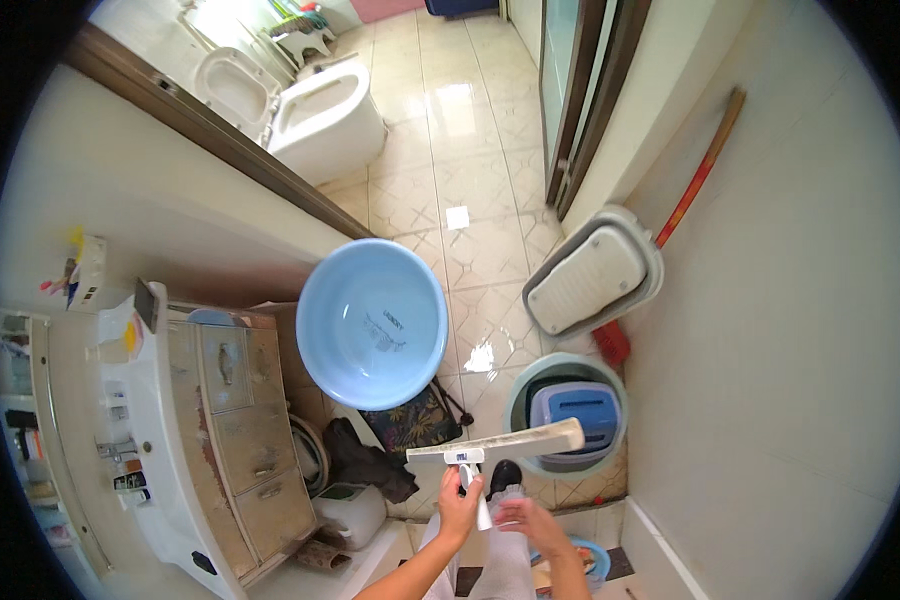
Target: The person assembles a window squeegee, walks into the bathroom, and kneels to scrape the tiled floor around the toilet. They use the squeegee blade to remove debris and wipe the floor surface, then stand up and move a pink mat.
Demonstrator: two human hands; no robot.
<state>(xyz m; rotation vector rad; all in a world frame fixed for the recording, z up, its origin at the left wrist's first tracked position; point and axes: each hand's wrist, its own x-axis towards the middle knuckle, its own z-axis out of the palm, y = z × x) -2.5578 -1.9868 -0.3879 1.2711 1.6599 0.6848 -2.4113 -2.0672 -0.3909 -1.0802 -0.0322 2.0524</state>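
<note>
My left hand (457,502) grips the white handle of a wide window squeegee (506,444), whose long head lies crosswise above the hand. The head's pale edge looks soiled. Just right of the handle is my right hand (526,521), its fingers apart, holding nothing. A big light blue plastic basin (373,322) stands farther ahead, with a dark floral-patterned item (412,424) on the floor beside it. Partly behind the squeegee head, a pale green tub (521,390) holds a blue and lilac plastic item (576,405).
A washbasin (161,420) over a worn cabinet (259,442) lines the left. On the right, a grey folding tub (637,296) and a red-handled broom (694,199) lean by the wall. A toilet (330,120) stands beyond the doorway on shiny floor tiles (487,319).
</note>
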